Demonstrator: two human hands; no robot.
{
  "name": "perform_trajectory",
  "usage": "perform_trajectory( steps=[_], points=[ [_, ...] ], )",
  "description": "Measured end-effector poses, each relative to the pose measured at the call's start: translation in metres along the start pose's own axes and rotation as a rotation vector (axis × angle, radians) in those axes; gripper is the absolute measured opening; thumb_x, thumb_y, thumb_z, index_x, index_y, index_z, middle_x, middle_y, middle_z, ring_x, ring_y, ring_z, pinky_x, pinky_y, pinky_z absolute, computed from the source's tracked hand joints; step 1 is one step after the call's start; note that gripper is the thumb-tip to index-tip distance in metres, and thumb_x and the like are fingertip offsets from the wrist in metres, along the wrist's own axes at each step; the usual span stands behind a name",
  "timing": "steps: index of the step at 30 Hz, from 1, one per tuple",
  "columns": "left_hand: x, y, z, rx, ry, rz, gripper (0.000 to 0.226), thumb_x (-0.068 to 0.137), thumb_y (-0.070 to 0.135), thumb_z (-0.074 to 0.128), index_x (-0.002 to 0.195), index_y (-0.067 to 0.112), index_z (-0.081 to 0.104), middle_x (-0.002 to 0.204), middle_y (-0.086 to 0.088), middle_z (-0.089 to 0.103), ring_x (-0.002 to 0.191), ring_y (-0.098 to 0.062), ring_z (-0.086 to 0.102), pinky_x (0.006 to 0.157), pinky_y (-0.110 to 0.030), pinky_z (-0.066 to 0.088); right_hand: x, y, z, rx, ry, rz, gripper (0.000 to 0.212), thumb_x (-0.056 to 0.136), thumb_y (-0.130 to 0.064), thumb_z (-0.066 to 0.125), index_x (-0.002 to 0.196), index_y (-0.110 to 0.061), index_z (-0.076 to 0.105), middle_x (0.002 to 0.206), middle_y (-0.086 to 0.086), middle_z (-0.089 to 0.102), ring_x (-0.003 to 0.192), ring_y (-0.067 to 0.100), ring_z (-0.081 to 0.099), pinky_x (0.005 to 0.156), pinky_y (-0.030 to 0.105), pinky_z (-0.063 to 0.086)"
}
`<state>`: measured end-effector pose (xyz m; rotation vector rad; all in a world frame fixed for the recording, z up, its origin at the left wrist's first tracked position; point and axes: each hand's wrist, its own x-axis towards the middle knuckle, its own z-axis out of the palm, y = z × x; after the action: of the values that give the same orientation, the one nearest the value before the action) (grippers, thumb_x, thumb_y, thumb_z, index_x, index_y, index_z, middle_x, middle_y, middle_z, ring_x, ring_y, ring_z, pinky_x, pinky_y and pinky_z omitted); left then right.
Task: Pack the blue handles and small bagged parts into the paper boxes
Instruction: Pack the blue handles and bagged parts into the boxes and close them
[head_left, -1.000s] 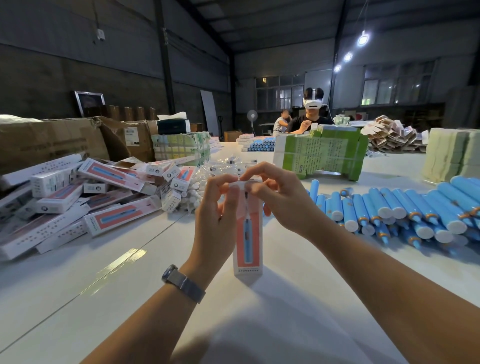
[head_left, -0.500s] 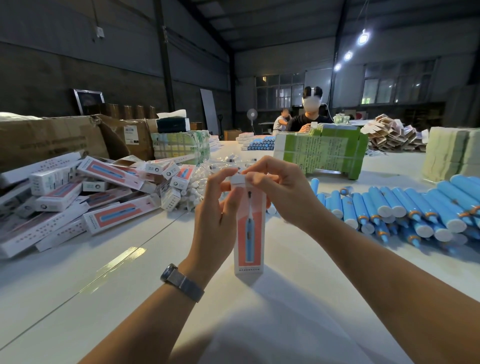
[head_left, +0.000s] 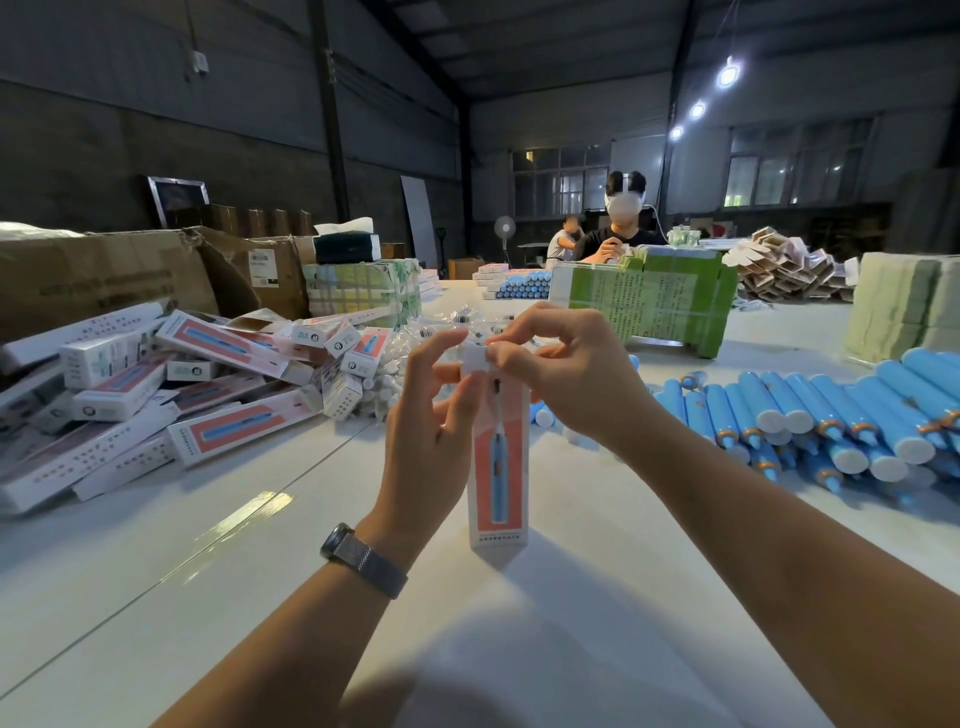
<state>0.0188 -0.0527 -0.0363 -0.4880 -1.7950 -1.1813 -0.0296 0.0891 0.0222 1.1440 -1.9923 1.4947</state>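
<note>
White table (head_left: 156, 597): our left hand (head_left: 431, 436) steadies upright box (head_left: 497, 467); right hand (head_left: 566, 374) pinches its flap (head_left: 475, 358). Risk: we crease it or tip the box.

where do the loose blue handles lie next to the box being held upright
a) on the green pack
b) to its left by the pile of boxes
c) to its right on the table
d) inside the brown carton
c: the blue handles lie in rows on the white table to the right of the upright box, which both hands work at its top flap.
</note>
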Motion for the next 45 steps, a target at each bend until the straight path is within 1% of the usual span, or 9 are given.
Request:
perform_trajectory(
  steps=[7, 10, 14, 18, 21, 30, 34, 38, 45],
  points=[
    [0.001, 0.000, -0.002, 0.046, -0.022, 0.039, 0.019, 0.102, 0.026, 0.041, 0.114, 0.041, 0.042, 0.106, 0.032, 0.060, 0.092, 0.003, 0.068, 0.065, -0.014, 0.055, 0.001, -0.004, -0.004, 0.012, -0.055, 0.003, 0.020, 0.091, -0.015, 0.066, 0.071, -0.015, 0.067, 0.085, -0.002, 0.064, 0.070, 0.032, 0.069, 0.055, 0.045, 0.057],
    [0.002, 0.000, -0.002, 0.009, -0.032, 0.027, 0.016, 0.102, 0.024, 0.040, 0.114, 0.035, 0.043, 0.105, 0.015, 0.063, 0.089, -0.004, 0.070, 0.065, -0.024, 0.060, 0.002, -0.002, -0.008, 0.058, -0.101, 0.031, 0.015, 0.091, -0.014, 0.067, 0.076, -0.015, 0.069, 0.085, -0.003, 0.067, 0.070, 0.019, 0.070, 0.052, 0.031, 0.054],
    [0.007, 0.003, -0.006, -0.136, -0.084, -0.057, 0.012, 0.101, 0.025, 0.042, 0.110, 0.033, 0.045, 0.102, -0.008, 0.064, 0.089, -0.011, 0.071, 0.064, -0.024, 0.058, 0.003, 0.000, -0.013, 0.027, -0.150, 0.018, 0.014, 0.092, -0.014, 0.065, 0.081, -0.022, 0.067, 0.079, -0.009, 0.070, 0.070, 0.018, 0.072, 0.050, 0.033, 0.056],
    [0.008, 0.004, -0.008, -0.161, -0.128, -0.079, 0.023, 0.097, 0.034, 0.043, 0.108, 0.055, 0.044, 0.105, -0.014, 0.063, 0.089, -0.017, 0.070, 0.068, -0.030, 0.061, 0.005, -0.004, -0.020, 0.024, -0.197, -0.013, 0.019, 0.089, -0.009, 0.060, 0.086, -0.026, 0.068, 0.080, -0.015, 0.067, 0.070, 0.011, 0.072, 0.047, 0.028, 0.055],
    [0.007, 0.000, -0.009, -0.099, -0.157, -0.011, 0.033, 0.102, 0.034, 0.039, 0.109, 0.066, 0.037, 0.105, -0.008, 0.064, 0.093, -0.020, 0.069, 0.072, -0.031, 0.062, 0.005, -0.007, -0.021, -0.002, -0.198, -0.015, 0.025, 0.089, -0.008, 0.060, 0.083, -0.030, 0.068, 0.080, -0.012, 0.068, 0.069, 0.013, 0.071, 0.046, 0.029, 0.055],
    [0.004, -0.003, -0.007, 0.036, -0.124, 0.062, 0.019, 0.105, 0.028, 0.037, 0.115, 0.043, 0.036, 0.102, 0.017, 0.064, 0.089, -0.004, 0.070, 0.066, -0.016, 0.056, 0.008, -0.014, -0.018, -0.150, -0.192, -0.022, 0.022, 0.090, -0.016, 0.066, 0.073, -0.031, 0.064, 0.084, -0.005, 0.070, 0.069, 0.028, 0.069, 0.053, 0.042, 0.059],
    [0.003, -0.003, -0.005, 0.038, -0.113, 0.088, 0.013, 0.103, 0.028, 0.037, 0.116, 0.032, 0.039, 0.099, 0.033, 0.061, 0.089, 0.000, 0.069, 0.063, -0.014, 0.055, 0.006, -0.013, -0.022, -0.012, -0.256, 0.009, 0.017, 0.090, -0.011, 0.066, 0.078, -0.023, 0.067, 0.090, 0.006, 0.069, 0.079, 0.024, 0.072, 0.057, 0.030, 0.058],
    [0.004, -0.004, -0.004, 0.051, -0.079, 0.098, 0.011, 0.105, 0.023, 0.038, 0.114, 0.029, 0.040, 0.097, 0.023, 0.062, 0.087, -0.007, 0.071, 0.063, -0.021, 0.059, 0.003, -0.004, -0.027, 0.092, -0.305, 0.055, 0.012, 0.089, -0.008, 0.067, 0.094, -0.018, 0.070, 0.098, 0.002, 0.068, 0.087, 0.021, 0.072, 0.066, 0.033, 0.060],
    [0.004, -0.002, -0.003, 0.025, -0.031, 0.079, 0.011, 0.103, 0.022, 0.040, 0.109, 0.032, 0.039, 0.098, 0.034, 0.061, 0.087, 0.001, 0.069, 0.060, -0.015, 0.055, -0.005, 0.006, -0.011, 0.119, -0.157, -0.015, 0.014, 0.085, -0.009, 0.071, 0.092, -0.020, 0.066, 0.097, 0.001, 0.070, 0.081, 0.015, 0.073, 0.057, 0.025, 0.057]
  ],
)
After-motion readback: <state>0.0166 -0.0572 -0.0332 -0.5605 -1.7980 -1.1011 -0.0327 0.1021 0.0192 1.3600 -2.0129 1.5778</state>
